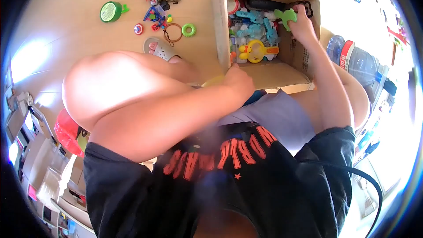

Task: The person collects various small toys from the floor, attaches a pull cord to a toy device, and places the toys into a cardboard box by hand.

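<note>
A cardboard box [268, 77] stands with its top open in front of my lap, toys piled inside. My right hand [302, 25] is over its right side, closed on a light green toy [287, 18] with rounded lobes, whose exact kind I cannot make out. My left hand [239, 82] is at the near left corner of the box, its fingers closed on the edge and partly hidden. Below the green toy lie light blue plastic pieces [252, 31] and a yellow ring-shaped toy with a handle [254, 51]. A dark long object [264, 4] rests along the far wall.
On the floor left of the box lie a green round container [110, 12], a green ring [189, 30], a brown loop [172, 34] and several small toys [155, 14]. A clog-shod foot [162, 50] is near them. Large plastic bottles [359, 64] lie to the right.
</note>
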`<action>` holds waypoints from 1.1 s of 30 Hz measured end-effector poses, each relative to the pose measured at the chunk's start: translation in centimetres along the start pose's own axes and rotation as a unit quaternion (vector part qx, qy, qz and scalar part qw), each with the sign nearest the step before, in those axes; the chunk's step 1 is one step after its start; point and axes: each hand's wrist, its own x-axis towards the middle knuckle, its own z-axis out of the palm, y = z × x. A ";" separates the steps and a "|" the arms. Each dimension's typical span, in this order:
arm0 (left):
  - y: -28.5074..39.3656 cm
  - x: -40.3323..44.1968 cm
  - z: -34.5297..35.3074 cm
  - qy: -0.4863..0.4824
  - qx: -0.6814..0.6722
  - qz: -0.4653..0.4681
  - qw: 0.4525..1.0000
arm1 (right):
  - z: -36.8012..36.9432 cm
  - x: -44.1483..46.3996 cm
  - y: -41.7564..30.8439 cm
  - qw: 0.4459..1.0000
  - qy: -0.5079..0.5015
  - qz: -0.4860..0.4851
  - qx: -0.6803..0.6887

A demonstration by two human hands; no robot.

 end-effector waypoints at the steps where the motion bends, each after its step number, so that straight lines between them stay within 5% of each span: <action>1: 0.0 0.0 -0.4 -0.020 -0.008 -0.003 1.000 | 0.9 0.2 0.0 0.999 0.033 0.005 -0.035; 4: 0.2 0.1 -1.0 -0.043 -0.009 -0.009 0.999 | 2.5 -0.5 -2.0 0.981 0.123 -0.010 -0.147; 8: 0.6 0.7 -1.2 -0.060 -0.032 -0.050 0.996 | 1.8 -1.3 -5.4 0.975 -0.026 0.042 -0.218; 14: 1.1 0.8 0.7 0.055 -0.035 -0.064 0.996 | 3.5 0.4 -1.1 0.975 -0.048 0.065 -0.209; 18: 2.0 0.9 1.0 0.073 -0.052 -0.089 0.992 | 3.8 0.7 3.5 0.967 -0.088 -0.100 -0.217; 21: 2.4 1.0 1.5 0.088 -0.039 -0.104 0.990 | 3.8 -1.7 2.5 0.960 -0.089 -0.080 -0.253; 24: 2.4 0.8 1.2 0.078 -0.046 -0.103 0.991 | 7.4 -3.2 5.0 0.898 -0.099 -0.198 -0.379; 33: 3.0 2.2 2.7 0.082 -0.025 -0.139 0.987 | 9.5 0.1 10.8 0.970 -0.112 -0.196 -0.088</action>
